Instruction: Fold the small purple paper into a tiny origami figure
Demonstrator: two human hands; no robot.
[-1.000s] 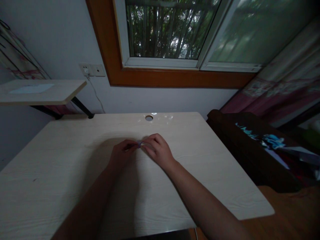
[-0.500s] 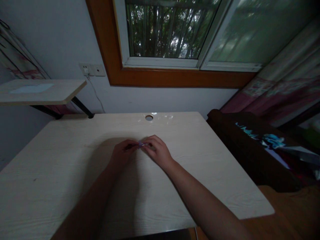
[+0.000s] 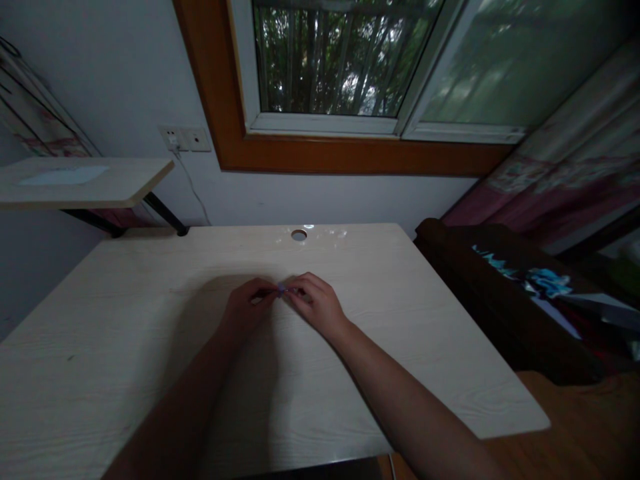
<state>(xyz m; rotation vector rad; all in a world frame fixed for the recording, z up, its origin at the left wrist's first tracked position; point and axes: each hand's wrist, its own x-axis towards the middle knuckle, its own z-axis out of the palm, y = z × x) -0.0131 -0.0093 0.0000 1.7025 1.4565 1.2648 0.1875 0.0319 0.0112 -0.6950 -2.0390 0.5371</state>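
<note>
Between my fingertips is a small purplish object [image 3: 281, 290], too small and dark to name. My left hand [image 3: 247, 301] pinches it from the left, thumb and fingers closed together. From the right, my right hand [image 3: 316, 300] grips its other side in a similar pinch. Both hands are close together over the middle of the pale wood-grain desk [image 3: 400, 373]. Most of the object is hidden by my fingers.
A raised shelf [image 3: 115, 190] on black legs stands at the desk's back left. Near the back edge is a round cable hole [image 3: 299, 235]. A wall socket [image 3: 185, 139] has a plugged-in cord. Right of the desk, dark brown furniture [image 3: 465, 287] holds assorted items.
Both hands stay in nearly the same place with the small object between them. Only a very slight shift of the fingers and of the view shows.
</note>
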